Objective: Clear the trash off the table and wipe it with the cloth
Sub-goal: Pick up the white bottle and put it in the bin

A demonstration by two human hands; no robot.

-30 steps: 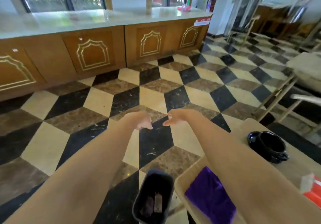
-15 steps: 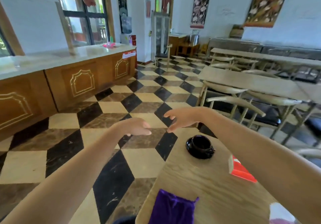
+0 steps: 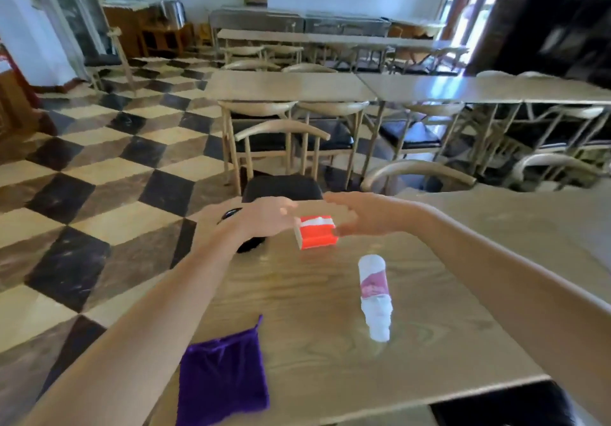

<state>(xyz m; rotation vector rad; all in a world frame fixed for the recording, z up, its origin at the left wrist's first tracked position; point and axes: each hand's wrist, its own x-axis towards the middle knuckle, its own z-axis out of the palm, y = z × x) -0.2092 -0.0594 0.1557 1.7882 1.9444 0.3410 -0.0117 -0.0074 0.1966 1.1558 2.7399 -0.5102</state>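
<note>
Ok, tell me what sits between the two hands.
Head view: the red tissue box sits between the left hand and right hand, on the table.

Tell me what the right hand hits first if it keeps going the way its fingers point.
Likely the red box: the right hand points leftward at it, fingertips about level with its right edge. Depth is unclear, so it could pass above.

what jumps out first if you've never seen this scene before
Two bare arms reach over a wooden table, the left hand and right hand open on either side of an orange box near its far edge. Nearer lie a crumpled plastic bottle and, at the near left edge, a purple cloth.
</note>
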